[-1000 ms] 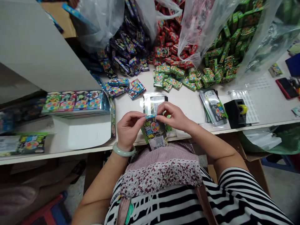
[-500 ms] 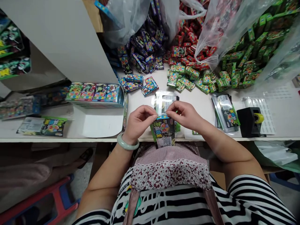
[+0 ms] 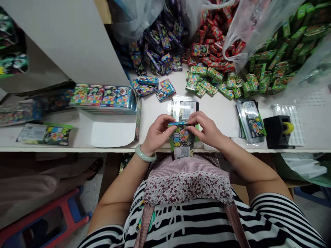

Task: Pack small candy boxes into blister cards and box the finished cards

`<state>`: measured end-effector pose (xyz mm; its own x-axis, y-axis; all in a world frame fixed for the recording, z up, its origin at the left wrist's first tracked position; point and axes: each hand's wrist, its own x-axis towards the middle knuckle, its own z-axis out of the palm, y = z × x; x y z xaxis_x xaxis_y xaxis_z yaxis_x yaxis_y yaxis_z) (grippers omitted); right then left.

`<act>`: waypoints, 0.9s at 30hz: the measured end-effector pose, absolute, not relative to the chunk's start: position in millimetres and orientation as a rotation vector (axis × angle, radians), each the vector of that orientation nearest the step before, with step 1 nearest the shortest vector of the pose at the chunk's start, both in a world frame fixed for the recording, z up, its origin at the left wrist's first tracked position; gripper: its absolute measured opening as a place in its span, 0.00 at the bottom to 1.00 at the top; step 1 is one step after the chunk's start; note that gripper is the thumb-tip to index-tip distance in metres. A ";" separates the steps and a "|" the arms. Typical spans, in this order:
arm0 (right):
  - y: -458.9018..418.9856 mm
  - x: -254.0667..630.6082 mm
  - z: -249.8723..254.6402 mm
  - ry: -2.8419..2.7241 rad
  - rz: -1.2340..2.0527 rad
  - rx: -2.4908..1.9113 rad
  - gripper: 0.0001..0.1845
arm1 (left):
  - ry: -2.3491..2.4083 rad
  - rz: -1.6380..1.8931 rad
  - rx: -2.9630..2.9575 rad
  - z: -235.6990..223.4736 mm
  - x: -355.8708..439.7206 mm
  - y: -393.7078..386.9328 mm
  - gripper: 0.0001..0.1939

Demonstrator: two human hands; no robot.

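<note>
Printed packet (image 3: pixel 183 136): your landmark, in front of you at the table's near edge (image 3: pixel 160 150), lower end reaching your apron (image 3: pixel 187 187); lying this close probably spares your arms any stretch.
Left hand (image 3: pixel 158 135): thumb and fingers pinch the packet's upper left, nearly closed, likely to hold that corner steady.
Right hand (image 3: pixel 207 131): a matching narrow pinch at the upper right; the even pair seems to hold the top straight and leave the printed face free.
Blue strip (image 3: pixel 179 123): along the packet's top, between your fingertips; whether it is a separate piece, you cannot tell from here.
Clear sleeves (image 3: pixel 188 106): just beyond the packet, apparently for short reach.
White tray (image 3: pixel 111 131): left of the packet, with upright boxes (image 3: pixel 102 96) lined along its far side, perhaps so the designs show.
Coloured piles: purple (image 3: pixel 157 46), red (image 3: pixel 213 51) and green (image 3: pixel 278 63), all beyond the packet, seemingly sorted by colour.
Tape dispenser (image 3: pixel 276 132): right of the packet, past the sleeve stack (image 3: pixel 250 120), probably within your right arm's range.
</note>
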<state>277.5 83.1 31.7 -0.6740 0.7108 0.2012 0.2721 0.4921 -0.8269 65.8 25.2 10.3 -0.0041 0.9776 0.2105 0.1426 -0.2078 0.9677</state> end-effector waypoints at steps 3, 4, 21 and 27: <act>93.8 303.0 28.8 -2.174 1.170 -0.834 0.11 | 1.243 1.334 1.517 8.8 62.6 30.1 0.03; 96.4 318.0 28.1 -2.165 1.143 -0.892 0.14 | 1.256 1.348 1.513 6.6 59.0 31.2 0.02; 111.3 395.8 -21.0 -2.614 0.680 -1.586 0.16 | 1.380 1.495 1.487 -17.6 44.8 38.9 0.07; 113.0 410.9 -18.4 -2.575 0.716 -1.365 0.13 | 1.405 1.506 1.475 -15.2 46.5 35.5 0.06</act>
